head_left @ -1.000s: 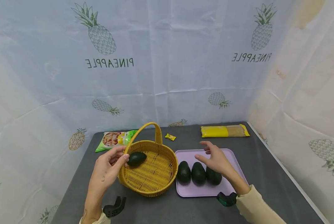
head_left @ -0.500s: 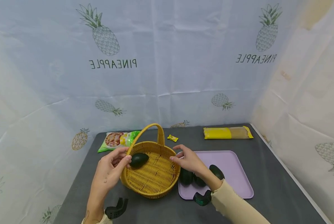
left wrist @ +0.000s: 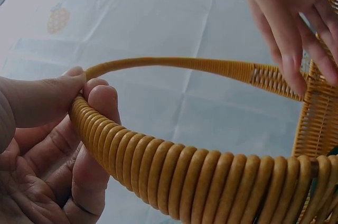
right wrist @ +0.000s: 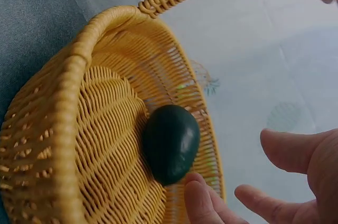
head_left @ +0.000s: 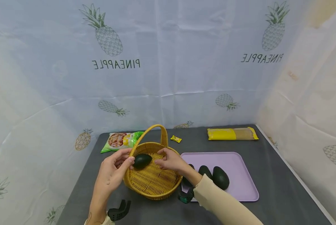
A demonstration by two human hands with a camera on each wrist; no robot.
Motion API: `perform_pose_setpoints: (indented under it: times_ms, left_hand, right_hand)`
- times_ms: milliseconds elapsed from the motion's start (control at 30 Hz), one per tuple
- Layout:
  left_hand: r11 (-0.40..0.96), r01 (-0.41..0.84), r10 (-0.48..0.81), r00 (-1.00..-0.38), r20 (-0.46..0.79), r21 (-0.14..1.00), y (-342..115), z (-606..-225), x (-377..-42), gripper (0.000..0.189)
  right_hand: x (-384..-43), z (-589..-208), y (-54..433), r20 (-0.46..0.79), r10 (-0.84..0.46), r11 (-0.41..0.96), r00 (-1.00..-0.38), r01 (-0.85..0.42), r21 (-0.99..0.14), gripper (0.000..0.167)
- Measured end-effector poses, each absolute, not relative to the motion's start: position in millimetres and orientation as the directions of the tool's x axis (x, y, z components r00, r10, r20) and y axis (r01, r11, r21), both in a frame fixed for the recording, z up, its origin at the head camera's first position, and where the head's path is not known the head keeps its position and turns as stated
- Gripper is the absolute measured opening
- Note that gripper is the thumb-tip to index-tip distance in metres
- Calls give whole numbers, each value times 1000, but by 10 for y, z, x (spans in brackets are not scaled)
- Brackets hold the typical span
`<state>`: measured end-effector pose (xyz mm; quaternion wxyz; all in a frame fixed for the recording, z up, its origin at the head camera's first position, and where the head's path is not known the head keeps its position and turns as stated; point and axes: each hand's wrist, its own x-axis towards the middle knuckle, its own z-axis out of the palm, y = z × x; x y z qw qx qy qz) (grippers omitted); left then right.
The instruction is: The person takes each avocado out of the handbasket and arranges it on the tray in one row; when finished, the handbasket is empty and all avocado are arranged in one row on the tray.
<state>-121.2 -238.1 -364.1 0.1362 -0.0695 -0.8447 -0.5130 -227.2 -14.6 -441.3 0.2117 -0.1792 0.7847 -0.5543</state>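
A yellow woven basket (head_left: 153, 187) stands left of the tray, its arched handle (left wrist: 158, 174) rising over it. My left hand (head_left: 112, 170) pinches that handle between thumb and fingers on its left side. Inside the basket, against the left wall, lies one dark green avocado (head_left: 142, 161). My right hand (head_left: 170, 161) reaches over the basket's right rim with fingers spread and nothing in them. In the right wrist view its fingertips are close to the avocado (right wrist: 171, 145). Three more avocados (head_left: 220, 178) lie on the lilac tray (head_left: 242, 189), partly behind my right forearm.
At the back left lies a green food packet (head_left: 120, 140), partly behind the basket. A small yellow wrapped sweet (head_left: 176, 139) is behind the basket. A yellow pack of dry noodles (head_left: 232, 133) lies at the back right. Pineapple-print cloth walls (head_left: 184, 78) surround the table.
My right hand has moved left from over the tray to inside the basket's opening, uncovering more of the tray's avocados. My left hand has kept its hold on the handle.
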Motion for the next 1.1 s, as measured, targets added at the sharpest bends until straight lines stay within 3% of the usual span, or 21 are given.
perform_pose_setpoints:
  times_ms: [667, 1100]
  left_hand:
    - [450, 192, -55, -969, 242, 872, -2360, -3621, -1203, 32]
    - [454, 194, -56, -968, 245, 870, -2366, -3627, -1217, 31]
  right_hand:
    - [-2430, -4592, -649, -221, -546, 563, -808, -159, -811, 39]
    - [-2519, -4667, -791, -282, -528, 607, -801, -124, -785, 46]
